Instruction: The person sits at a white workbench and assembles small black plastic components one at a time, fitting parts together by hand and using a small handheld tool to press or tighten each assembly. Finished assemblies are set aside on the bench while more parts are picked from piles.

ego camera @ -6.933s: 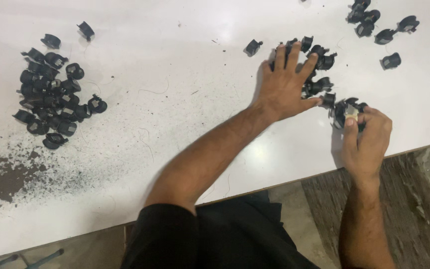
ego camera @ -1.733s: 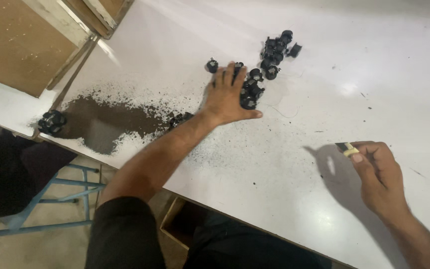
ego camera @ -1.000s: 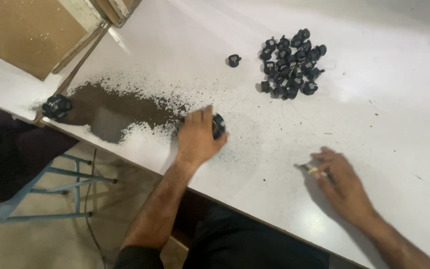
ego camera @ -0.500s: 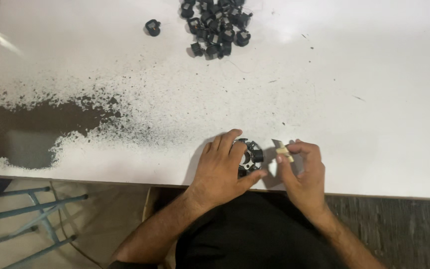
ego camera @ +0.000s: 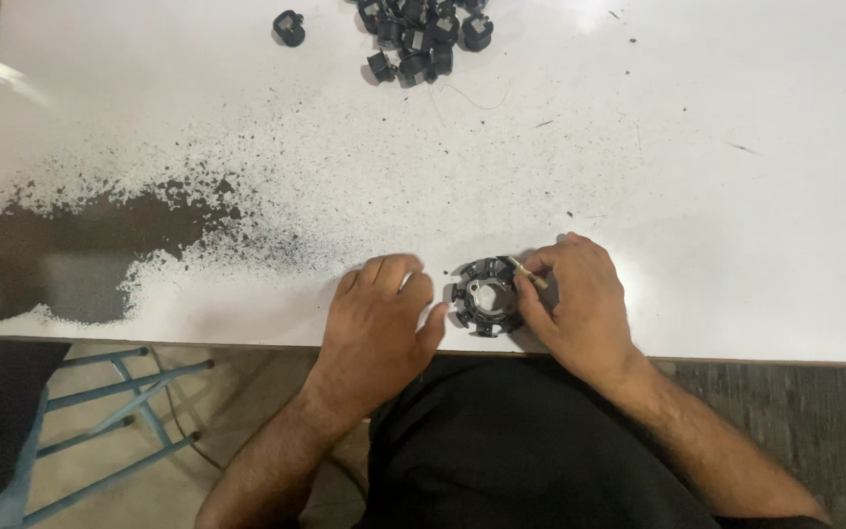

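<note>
A black ring-shaped part (ego camera: 487, 295) lay flat near the front edge of the white table (ego camera: 736, 245), directly between the two hands. The right hand (ego camera: 578, 304) touched its right side, fingers pinched on a small pale stick (ego camera: 528, 273) angled over the rim. The left hand (ego camera: 384, 318) rested loosely curled and empty just left of the part, thumb nearly touching it.

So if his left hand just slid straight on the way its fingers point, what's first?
Probably only bare white table; the left hand points up-table, and the way looks free.
</note>
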The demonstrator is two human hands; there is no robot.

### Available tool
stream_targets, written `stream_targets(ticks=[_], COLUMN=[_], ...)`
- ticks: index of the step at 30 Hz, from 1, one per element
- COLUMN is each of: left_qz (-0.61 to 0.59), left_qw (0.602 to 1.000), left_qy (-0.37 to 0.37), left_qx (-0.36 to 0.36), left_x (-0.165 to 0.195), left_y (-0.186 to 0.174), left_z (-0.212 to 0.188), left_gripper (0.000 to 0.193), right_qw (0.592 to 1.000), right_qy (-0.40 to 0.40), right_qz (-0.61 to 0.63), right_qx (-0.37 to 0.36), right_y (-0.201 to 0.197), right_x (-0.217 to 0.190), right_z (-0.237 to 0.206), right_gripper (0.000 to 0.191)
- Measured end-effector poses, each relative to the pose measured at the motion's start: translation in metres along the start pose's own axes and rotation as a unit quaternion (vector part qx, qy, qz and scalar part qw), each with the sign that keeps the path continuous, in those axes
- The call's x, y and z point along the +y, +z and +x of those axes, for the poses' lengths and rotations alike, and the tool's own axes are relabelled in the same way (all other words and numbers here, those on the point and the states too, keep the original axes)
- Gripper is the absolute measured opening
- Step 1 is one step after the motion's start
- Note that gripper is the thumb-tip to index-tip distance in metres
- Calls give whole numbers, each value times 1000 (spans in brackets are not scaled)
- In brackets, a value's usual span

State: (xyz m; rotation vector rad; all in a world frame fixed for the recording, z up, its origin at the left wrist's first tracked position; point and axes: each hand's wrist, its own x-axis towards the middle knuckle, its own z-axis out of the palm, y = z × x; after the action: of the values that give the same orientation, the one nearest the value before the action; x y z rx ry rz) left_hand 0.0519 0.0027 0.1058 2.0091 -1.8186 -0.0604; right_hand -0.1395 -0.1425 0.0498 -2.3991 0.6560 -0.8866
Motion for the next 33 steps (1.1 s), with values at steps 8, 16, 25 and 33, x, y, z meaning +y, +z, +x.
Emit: stream_targets(ticks=[8,16,25,33], left_qz=[-37,-119,-151,-164], left_qw=[986,979,988,982], left_qy=[-62,96,0,-18], left_qx=[-148,132,6,89], left_x=[15,7,16,20], left_y=[55,60,55,71], left_z=[9,8,18,6], left_gripper=[32,30,25,18], right_qw=[995,987,993,1000], right_qy=[40,77,39,-8], right_qz=[88,138,109,23], right_qx=[24,15,-3,13], right_y=[-1,-6,-3,-4], right_x=[4,8,-7,-12], right_z=[-18,-31,-34,-26], right_gripper=[24,25,26,29])
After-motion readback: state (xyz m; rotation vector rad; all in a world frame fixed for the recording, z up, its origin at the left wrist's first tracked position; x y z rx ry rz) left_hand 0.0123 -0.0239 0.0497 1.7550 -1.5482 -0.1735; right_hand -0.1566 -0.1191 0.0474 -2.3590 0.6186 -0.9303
